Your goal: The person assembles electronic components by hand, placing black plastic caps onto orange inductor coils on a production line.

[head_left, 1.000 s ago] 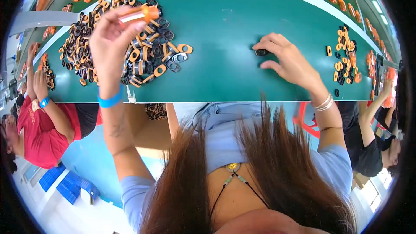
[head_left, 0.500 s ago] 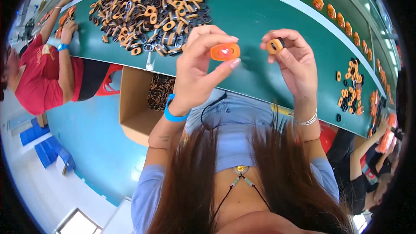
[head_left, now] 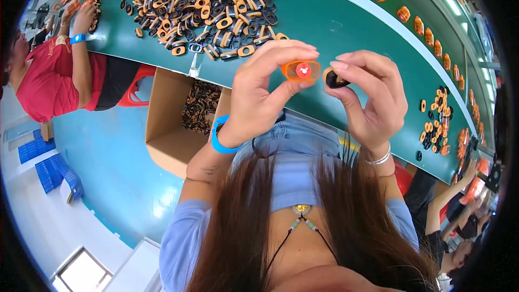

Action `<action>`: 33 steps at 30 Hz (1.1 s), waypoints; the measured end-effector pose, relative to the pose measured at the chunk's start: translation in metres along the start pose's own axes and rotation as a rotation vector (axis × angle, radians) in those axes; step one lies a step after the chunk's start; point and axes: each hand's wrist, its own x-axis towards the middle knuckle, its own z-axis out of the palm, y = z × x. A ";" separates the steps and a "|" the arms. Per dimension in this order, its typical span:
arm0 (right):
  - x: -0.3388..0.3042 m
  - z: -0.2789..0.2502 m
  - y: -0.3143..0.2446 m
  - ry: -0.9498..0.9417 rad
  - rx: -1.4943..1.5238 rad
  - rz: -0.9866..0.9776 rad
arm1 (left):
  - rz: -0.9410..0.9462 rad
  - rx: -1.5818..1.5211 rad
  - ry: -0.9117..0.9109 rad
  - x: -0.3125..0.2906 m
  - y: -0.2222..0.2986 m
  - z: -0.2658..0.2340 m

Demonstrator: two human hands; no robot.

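Note:
My left hand (head_left: 260, 95) pinches a see-through orange plastic housing (head_left: 290, 69) between thumb and fingers. A round red insert with a white mark shows in the end of the housing. Just right of it, my right hand (head_left: 381, 97) grips a small oval ring piece (head_left: 332, 79), black on one face with tan at its edge. The ring is close to the housing's end, with a narrow gap between them. Both hands are raised over the near edge of the green worktable (head_left: 324, 22).
A big heap of black-and-tan oval rings (head_left: 205, 14) covers the table at the far left. A smaller cluster of rings (head_left: 436, 124) lies at right. Orange housings (head_left: 403, 14) line the far side. An open cardboard box (head_left: 170, 149) with rings stands below the table. A co-worker in red (head_left: 51, 78) works at left.
Both hands have come closer together. The housing has shifted right and tipped so its red insert shows clearly; the ring has turned its black face into view.

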 end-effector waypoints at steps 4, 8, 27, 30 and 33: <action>0.005 0.002 0.001 0.003 -0.060 -0.092 | 0.059 0.100 0.003 0.002 0.002 -0.001; 0.008 0.005 0.001 0.005 -0.063 -0.114 | 0.068 0.167 -0.015 0.004 0.008 -0.002; 0.011 0.011 0.004 -0.030 0.010 -0.078 | 0.053 0.307 -0.073 0.004 0.018 -0.001; 0.012 0.008 0.004 -0.048 0.023 -0.069 | 0.047 0.304 -0.082 0.005 0.018 -0.002; 0.010 0.003 0.003 -0.066 0.111 -0.007 | 0.056 0.284 -0.095 0.005 0.018 -0.002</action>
